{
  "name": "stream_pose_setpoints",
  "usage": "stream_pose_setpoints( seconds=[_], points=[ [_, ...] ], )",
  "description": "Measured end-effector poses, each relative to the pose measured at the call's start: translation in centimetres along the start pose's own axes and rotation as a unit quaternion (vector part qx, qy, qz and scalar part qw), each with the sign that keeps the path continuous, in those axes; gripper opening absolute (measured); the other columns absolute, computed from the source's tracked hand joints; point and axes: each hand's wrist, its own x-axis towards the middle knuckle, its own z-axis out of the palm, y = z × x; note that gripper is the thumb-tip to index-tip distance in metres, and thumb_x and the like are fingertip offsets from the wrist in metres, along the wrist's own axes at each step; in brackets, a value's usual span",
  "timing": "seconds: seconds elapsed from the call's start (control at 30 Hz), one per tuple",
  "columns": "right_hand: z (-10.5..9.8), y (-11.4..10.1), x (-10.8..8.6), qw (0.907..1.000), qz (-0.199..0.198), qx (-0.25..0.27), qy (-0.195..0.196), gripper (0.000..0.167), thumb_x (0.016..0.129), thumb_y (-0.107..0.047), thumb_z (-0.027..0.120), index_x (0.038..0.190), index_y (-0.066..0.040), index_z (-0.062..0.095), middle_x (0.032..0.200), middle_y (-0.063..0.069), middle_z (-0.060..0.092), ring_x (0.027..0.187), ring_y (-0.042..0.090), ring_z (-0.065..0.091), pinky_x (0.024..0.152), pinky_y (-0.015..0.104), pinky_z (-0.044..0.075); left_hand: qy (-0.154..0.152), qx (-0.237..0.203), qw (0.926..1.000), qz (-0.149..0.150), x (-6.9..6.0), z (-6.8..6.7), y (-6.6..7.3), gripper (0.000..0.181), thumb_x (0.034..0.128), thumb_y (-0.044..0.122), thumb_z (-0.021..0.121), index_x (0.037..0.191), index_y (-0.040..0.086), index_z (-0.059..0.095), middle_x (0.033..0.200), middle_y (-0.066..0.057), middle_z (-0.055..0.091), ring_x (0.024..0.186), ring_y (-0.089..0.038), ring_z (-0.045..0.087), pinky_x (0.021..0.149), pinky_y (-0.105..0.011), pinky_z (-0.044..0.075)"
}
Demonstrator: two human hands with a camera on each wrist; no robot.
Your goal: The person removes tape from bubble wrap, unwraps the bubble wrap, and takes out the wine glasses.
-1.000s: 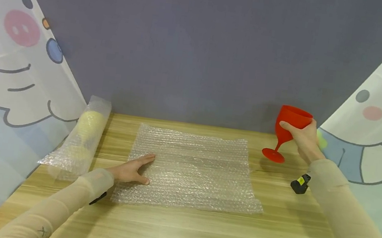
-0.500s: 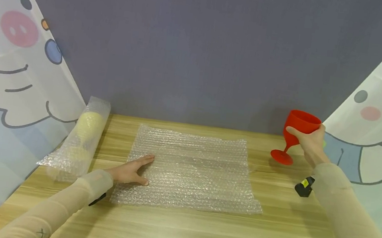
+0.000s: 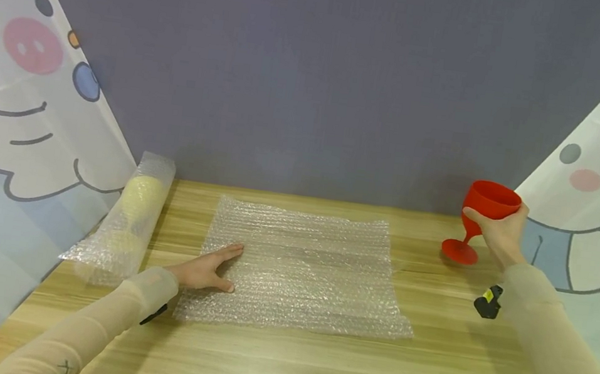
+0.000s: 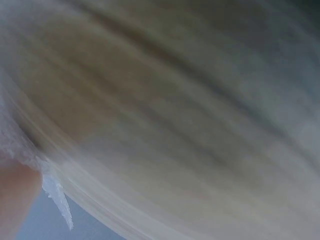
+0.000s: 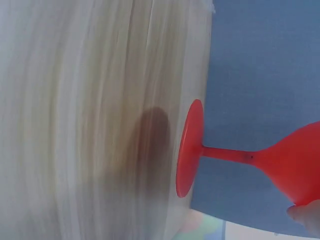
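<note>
A red goblet [image 3: 490, 201] is at the right of the head view, upright with a slight tilt. My right hand [image 3: 503, 233] grips it round the bowl, thumb on the near side. In the right wrist view the goblet's round foot [image 5: 190, 148] faces the wood, its shadow falling apart from it. A flat sheet of bubble wrap [image 3: 312, 264] covers the middle of the table. On its left edge rests my left hand [image 3: 204, 269], fingers extended and thumb spread. The left wrist view is blurred and shows only a bit of that hand [image 4: 17, 195] beside the wrap.
At the left of the wooden table [image 3: 276, 367] lies a pale yellow goblet-shaped thing [image 3: 139, 197] inside a bubble wrap roll [image 3: 115, 251]. A grey wall [image 3: 314, 81] rises behind, with cartoon-printed curtains [image 3: 588, 206] on both sides. A black wrist device [image 3: 488, 302] hangs below my right sleeve.
My right hand has carried the red goblet to the right and a little nearer, and it stands more upright. The left hand and the bubble wrap sheet have stayed put.
</note>
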Motion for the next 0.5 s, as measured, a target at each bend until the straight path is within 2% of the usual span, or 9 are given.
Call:
stream_pose_setpoints(
  seconds=[0.03, 0.1, 0.2, 0.23, 0.33, 0.37, 0.5],
  points=[
    [-0.1, 0.6, 0.4, 0.9999, 0.001, -0.001, 0.01, 0.092, 0.077, -0.042, 0.069, 0.142, -0.022, 0.006, 0.145, 0.005, 0.021, 0.123, 0.022, 0.029, 0.1, 0.033, 0.041, -0.001, 0.001, 1.0, -0.002, 0.0, 0.0, -0.1, 0.096, 0.0754, 0.038, 0.072, 0.146, 0.005, 0.016, 0.155, -0.01, 0.006, 0.141, -0.034, 0.003, 0.112, -0.056, 0.007],
    [-0.4, 1.5, 1.1, 0.9999, 0.006, -0.01, 0.013, 0.095, 0.077, -0.043, 0.069, 0.142, -0.021, 0.004, 0.148, 0.007, 0.018, 0.127, 0.025, 0.027, 0.102, 0.035, 0.039, -0.002, 0.002, 1.0, -0.005, -0.1, 0.0, -0.2, 0.096, 0.0751, 0.038, 0.072, 0.147, 0.006, 0.016, 0.155, -0.009, 0.006, 0.141, -0.034, 0.004, 0.112, -0.056, 0.008],
    [-1.0, 4.9, 3.7, 0.9991, 0.01, -0.018, 0.038, 0.097, 0.073, -0.047, 0.071, 0.142, -0.027, 0.005, 0.144, -0.002, 0.023, 0.122, 0.017, 0.031, 0.093, 0.022, 0.043, -0.002, 0.007, 1.0, -0.004, -0.1, 0.0, -0.3, 0.096, 0.0749, 0.038, 0.072, 0.146, 0.005, 0.017, 0.155, -0.009, 0.006, 0.141, -0.034, 0.004, 0.112, -0.056, 0.008],
    [-1.3, 6.1, 4.6, 0.999, 0.009, -0.017, 0.04, 0.098, 0.071, -0.047, 0.072, 0.141, -0.029, 0.006, 0.143, -0.005, 0.024, 0.122, 0.015, 0.032, 0.092, 0.021, 0.043, -0.002, 0.007, 1.0, -0.003, -0.1, 0.0, -0.3, 0.096, 0.075, 0.039, 0.072, 0.146, 0.005, 0.017, 0.155, -0.009, 0.007, 0.141, -0.034, 0.004, 0.112, -0.056, 0.009],
    [-1.8, 9.2, 6.8, 0.9983, -0.004, -0.03, 0.05, 0.1, 0.07, -0.053, 0.071, 0.14, -0.036, 0.002, 0.142, -0.013, 0.022, 0.121, 0.011, 0.03, 0.094, 0.024, 0.043, -0.001, 0.005, 1.0, -0.002, -0.1, -0.1, -0.4, 0.096, 0.0749, 0.039, 0.072, 0.146, 0.006, 0.017, 0.155, -0.008, 0.007, 0.141, -0.033, 0.003, 0.112, -0.056, 0.009],
    [-1.9, 10.1, 7.4, 0.998, -0.01, -0.036, 0.051, 0.099, 0.07, -0.053, 0.07, 0.14, -0.037, 0.001, 0.143, -0.013, 0.021, 0.122, 0.012, 0.029, 0.096, 0.028, 0.042, 0.001, 0.004, 1.0, -0.001, 0.0, -0.1, -0.4, 0.096, 0.075, 0.039, 0.072, 0.146, 0.005, 0.017, 0.155, -0.008, 0.007, 0.141, -0.033, 0.004, 0.112, -0.056, 0.009],
    [-2.2, 12.1, 8.2, 0.9962, -0.022, -0.059, 0.061, 0.098, 0.072, -0.056, 0.068, 0.139, -0.039, -0.001, 0.146, -0.011, 0.018, 0.122, 0.015, 0.028, 0.099, 0.038, 0.04, -0.001, 0.006, 1.0, 0.003, -0.1, 0.0, -0.5, 0.095, 0.0756, 0.039, 0.071, 0.146, 0.006, 0.017, 0.155, -0.007, 0.006, 0.141, -0.033, 0.003, 0.112, -0.056, 0.009]
  ],
)
